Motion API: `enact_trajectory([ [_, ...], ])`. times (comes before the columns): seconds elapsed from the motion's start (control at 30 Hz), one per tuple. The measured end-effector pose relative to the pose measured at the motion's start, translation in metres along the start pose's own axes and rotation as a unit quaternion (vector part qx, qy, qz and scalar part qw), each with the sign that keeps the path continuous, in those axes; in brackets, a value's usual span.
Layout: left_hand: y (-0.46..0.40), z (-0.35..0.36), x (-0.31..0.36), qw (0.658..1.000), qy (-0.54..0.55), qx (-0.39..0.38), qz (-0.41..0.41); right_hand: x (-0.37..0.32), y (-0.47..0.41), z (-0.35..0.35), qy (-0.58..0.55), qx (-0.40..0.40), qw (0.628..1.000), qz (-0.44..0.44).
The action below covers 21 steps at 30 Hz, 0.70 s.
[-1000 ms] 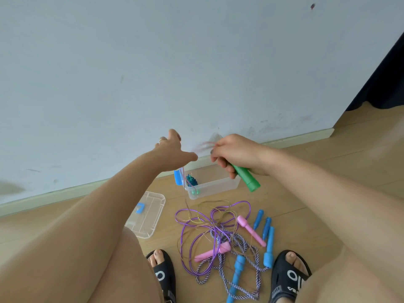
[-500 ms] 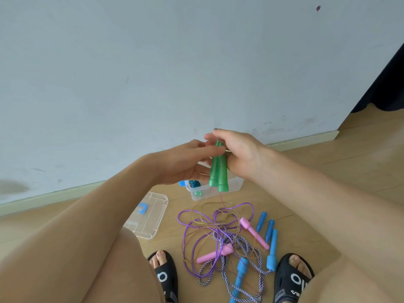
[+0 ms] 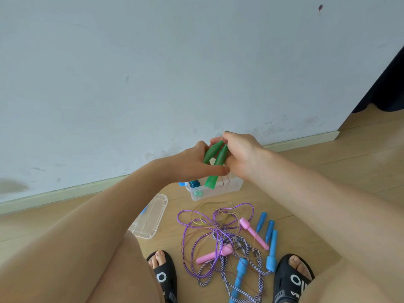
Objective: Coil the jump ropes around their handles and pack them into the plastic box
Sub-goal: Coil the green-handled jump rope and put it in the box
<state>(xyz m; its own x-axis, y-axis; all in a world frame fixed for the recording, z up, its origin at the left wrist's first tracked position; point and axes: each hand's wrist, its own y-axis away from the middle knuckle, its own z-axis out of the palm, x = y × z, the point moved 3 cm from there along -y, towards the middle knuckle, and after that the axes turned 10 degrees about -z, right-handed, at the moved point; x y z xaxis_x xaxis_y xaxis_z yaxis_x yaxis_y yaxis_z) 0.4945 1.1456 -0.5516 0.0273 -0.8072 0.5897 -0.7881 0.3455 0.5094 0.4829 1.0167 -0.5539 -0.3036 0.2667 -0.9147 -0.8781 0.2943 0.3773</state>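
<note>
The handles (image 3: 215,162) were green, the box (image 3: 231,187) clear. On the floor (image 3: 328,193), tan wood, lay a purple rope (image 3: 188,235), pink grips (image 3: 254,236), blue grips (image 3: 272,250) and a striped purple-white cord (image 3: 225,256). The sandals (image 3: 290,278) were black.

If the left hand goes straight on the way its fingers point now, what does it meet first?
The left hand points rightward, already holding the green handles. Just beyond them is the right hand, probably the first thing met, though depth between the hands is unclear.
</note>
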Motion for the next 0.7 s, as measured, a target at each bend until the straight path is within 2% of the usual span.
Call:
enact_trajectory([
  [0.23, -0.002, 0.011, 0.014, 0.996, -0.083, 0.028, 0.018, 0.001, 0.0, 0.001, 0.002, 0.005, 1.0, 0.007],
  [0.4, -0.002, 0.002, 0.018, 0.997, -0.048, 0.053, 0.011, -0.005, -0.004, -0.009, -0.001, -0.002, 1.0, -0.011],
  [0.47, -0.001, -0.005, 0.017, 0.998, -0.018, 0.054, 0.015, -0.007, -0.009, -0.019, 0.054, 0.005, 0.998, -0.021],
  [0.53, 0.0, -0.011, 0.014, 0.999, -0.001, 0.046, 0.021, -0.011, -0.014, -0.028, 0.17, 0.036, 0.982, -0.069],
  [0.6, 0.0, -0.014, 0.008, 0.999, 0.014, 0.023, 0.018, -0.02, -0.017, -0.033, 0.288, 0.072, 0.936, -0.19],
  [0.63, 0.0, -0.015, 0.005, 0.999, 0.028, 0.005, 0.017, -0.027, -0.016, -0.032, 0.318, 0.065, 0.908, -0.265],
  [0.7, 0.001, -0.015, 0.0, 0.998, 0.056, -0.027, 0.02, -0.031, -0.01, -0.024, 0.34, -0.048, 0.88, -0.329],
])
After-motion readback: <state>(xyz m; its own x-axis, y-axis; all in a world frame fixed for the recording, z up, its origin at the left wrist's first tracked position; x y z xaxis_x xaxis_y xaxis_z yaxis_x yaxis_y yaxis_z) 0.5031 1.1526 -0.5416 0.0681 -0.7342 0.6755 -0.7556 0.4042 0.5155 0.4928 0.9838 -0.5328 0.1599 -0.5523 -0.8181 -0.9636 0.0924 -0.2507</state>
